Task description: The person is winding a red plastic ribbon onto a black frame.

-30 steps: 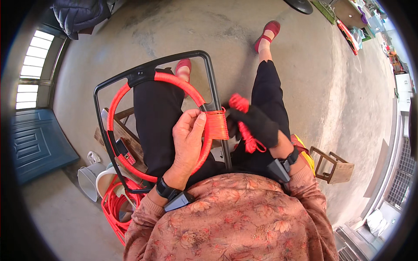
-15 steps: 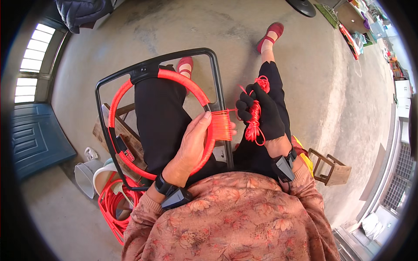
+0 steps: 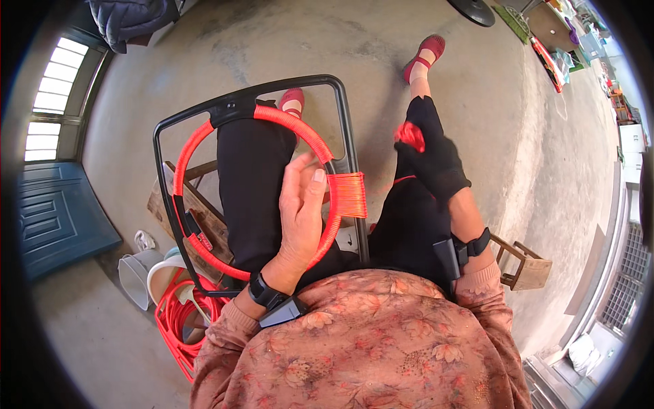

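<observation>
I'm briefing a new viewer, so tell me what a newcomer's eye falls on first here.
A black frame holding a red-wrapped ring dominates, just left of centre. Right of it, the black-gloved right hand grips a bundle of red cord, while the bare left hand is at the ring's right side. At the far left, a blue panelled door stands out.

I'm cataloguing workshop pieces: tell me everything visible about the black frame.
The black frame is a round-cornered tube, metal or plastic by its look, holding a ring wrapped mostly in red cord. Tight windings span ring and right bar. It slants across the left leg; the bare left hand overlaps the ring's lower right.
</observation>
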`<state>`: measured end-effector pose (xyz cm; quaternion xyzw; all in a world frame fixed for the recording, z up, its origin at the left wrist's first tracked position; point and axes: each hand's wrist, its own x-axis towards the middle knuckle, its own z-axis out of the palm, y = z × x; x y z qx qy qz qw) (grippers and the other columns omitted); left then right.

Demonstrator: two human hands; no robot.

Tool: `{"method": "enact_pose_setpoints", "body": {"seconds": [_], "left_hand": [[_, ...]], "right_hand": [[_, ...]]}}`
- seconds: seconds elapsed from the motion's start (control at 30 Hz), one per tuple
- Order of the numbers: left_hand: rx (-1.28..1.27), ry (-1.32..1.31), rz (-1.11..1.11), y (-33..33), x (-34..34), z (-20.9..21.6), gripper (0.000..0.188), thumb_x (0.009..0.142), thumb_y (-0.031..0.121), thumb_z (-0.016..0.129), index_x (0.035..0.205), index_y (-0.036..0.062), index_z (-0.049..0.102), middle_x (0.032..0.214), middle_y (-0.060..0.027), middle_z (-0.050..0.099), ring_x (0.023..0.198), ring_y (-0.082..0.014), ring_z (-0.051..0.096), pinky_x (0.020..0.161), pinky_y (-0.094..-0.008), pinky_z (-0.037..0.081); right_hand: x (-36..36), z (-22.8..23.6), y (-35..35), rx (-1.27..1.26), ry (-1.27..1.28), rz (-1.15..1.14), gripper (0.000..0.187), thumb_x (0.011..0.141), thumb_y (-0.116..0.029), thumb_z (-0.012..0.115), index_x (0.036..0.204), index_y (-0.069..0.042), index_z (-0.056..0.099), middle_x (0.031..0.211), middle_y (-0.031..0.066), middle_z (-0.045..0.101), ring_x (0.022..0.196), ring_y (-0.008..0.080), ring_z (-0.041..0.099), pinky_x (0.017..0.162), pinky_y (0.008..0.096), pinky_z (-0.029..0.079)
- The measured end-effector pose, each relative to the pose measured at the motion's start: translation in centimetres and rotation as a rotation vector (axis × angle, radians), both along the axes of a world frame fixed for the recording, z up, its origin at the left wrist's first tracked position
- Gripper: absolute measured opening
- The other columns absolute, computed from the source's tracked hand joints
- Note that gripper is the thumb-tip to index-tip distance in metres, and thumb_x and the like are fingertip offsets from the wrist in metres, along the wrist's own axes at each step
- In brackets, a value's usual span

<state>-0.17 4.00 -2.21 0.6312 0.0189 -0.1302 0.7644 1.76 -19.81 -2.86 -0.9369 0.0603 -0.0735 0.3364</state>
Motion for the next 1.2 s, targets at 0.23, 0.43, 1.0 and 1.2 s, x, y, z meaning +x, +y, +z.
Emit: {"method": "enact_pose_setpoints", "body": {"seconds": [0.23,0.43,1.0,1.2], "left_hand": [[0.019,-0.278,0.225,-0.1,-0.1,0.9,0.048,0.101,0.03,0.038,0.138,-0.0009,0.038,0.134,-0.0149,0.046,0.126,-0.021,0.043,0.103,-0.0353,0.037],[0.057,-0.113,0.212,0.5,-0.1,-0.1,0.02,0.097,0.004,0.048,0.115,-0.0023,0.054,0.097,-0.0028,0.06,0.082,-0.006,0.054,0.076,-0.0216,0.046],[0.031,0.05,0.182,0.3,-0.2,-0.1,0.025,0.098,0.01,0.049,0.12,-0.0008,0.051,0.096,-0.0036,0.06,0.082,-0.008,0.053,0.075,-0.0233,0.045],[-0.033,0.077,0.181,-0.1,0.0,-0.1,0.024,0.097,0.009,0.047,0.12,0.0017,0.052,0.099,-0.0015,0.058,0.086,-0.007,0.051,0.079,-0.0234,0.043]], "right_hand": [[1.6,5.1,9.9,-0.426,-0.566,0.817,0.024,0.077,-0.014,0.063,0.1,-0.008,0.065,0.116,0.0077,0.061,0.11,0.026,0.057,0.089,0.0394,0.049],[-1.0,5.0,6.2,0.252,-0.224,0.352,0.02,0.084,-0.019,0.064,0.097,-0.005,0.065,0.099,0.0095,0.065,0.097,0.0182,0.061,0.083,0.0325,0.049],[0.1,-0.6,4.6,1.387,0.518,0.2,0.036,0.091,-0.026,0.06,0.118,-0.003,0.058,0.1,0.0071,0.065,0.082,0.0158,0.063,0.071,0.0286,0.051],[0.6,-0.7,2.5,1.213,0.523,0.303,0.036,0.09,-0.021,0.062,0.118,0.0,0.057,0.101,0.0062,0.064,0.088,0.0117,0.061,0.075,0.0276,0.051]]}}
